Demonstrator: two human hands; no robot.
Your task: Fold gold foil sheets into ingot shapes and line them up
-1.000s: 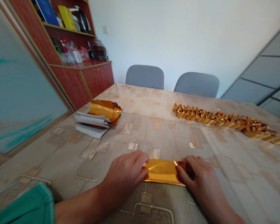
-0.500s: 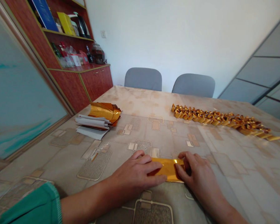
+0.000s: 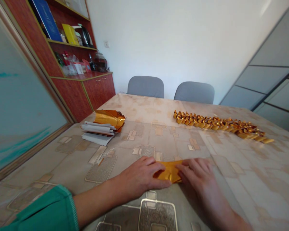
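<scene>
A strip of shiny gold foil paper (image 3: 170, 172) lies between my hands on the table, creased and slightly buckled in its middle. My left hand (image 3: 144, 175) grips its left end, thumb at the near edge and fingers at the far side. On the right end, my right hand (image 3: 197, 175) is closed with its fingers over the paper; it is a little blurred. Farther off to the left sits a loose stack of gold foil sheets (image 3: 109, 118) with white backs. Rows of folded gold foil pieces (image 3: 219, 124) stretch across the right side.
The table (image 3: 135, 106) wears a patterned cover. Beyond its far edge stand two grey chairs (image 3: 145, 86). A red-brown cabinet (image 3: 96, 93) with bottles and boxes is at the left, beside a sliding door (image 3: 21, 89).
The foil strip has gone from flat to buckled between my hands. My right hand has turned over, its fingers now covering the right end. The view has tilted slightly.
</scene>
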